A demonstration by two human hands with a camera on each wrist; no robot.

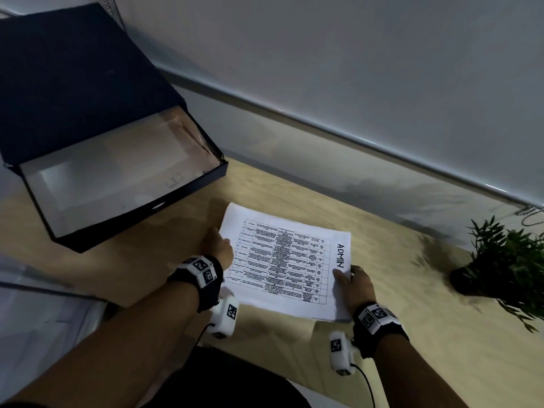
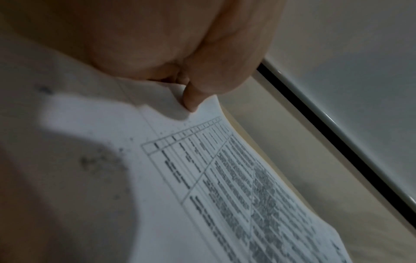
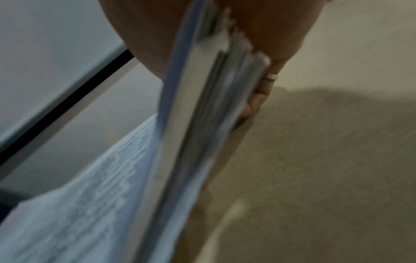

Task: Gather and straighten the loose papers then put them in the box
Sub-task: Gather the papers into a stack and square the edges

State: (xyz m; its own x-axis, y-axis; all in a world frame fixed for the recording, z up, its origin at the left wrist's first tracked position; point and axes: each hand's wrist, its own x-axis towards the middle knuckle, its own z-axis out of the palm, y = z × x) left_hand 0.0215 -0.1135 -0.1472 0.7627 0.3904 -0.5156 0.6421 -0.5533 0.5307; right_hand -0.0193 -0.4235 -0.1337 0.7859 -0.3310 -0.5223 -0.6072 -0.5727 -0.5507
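Observation:
A stack of white papers point(image 1: 282, 260), its top sheet printed with a table and the word ADMIN, is held a little above the wooden desk. My left hand point(image 1: 219, 245) grips the stack's left edge; the left wrist view shows the thumb point(image 2: 191, 99) on the top sheet point(image 2: 225, 178). My right hand point(image 1: 351, 278) grips the right edge, thumb on top, fingers point(image 3: 254, 105) under the layered sheets point(image 3: 202, 106). The dark blue box point(image 1: 123, 175) stands open at the upper left, its pale inside showing and its lid point(image 1: 73, 78) tilted back.
A small potted plant point(image 1: 506, 260) stands at the desk's right. A grey wall panel with a metal rail point(image 1: 353, 136) runs along the back. The desk point(image 1: 397, 334) lies bare around the papers, and its front edge is near my body.

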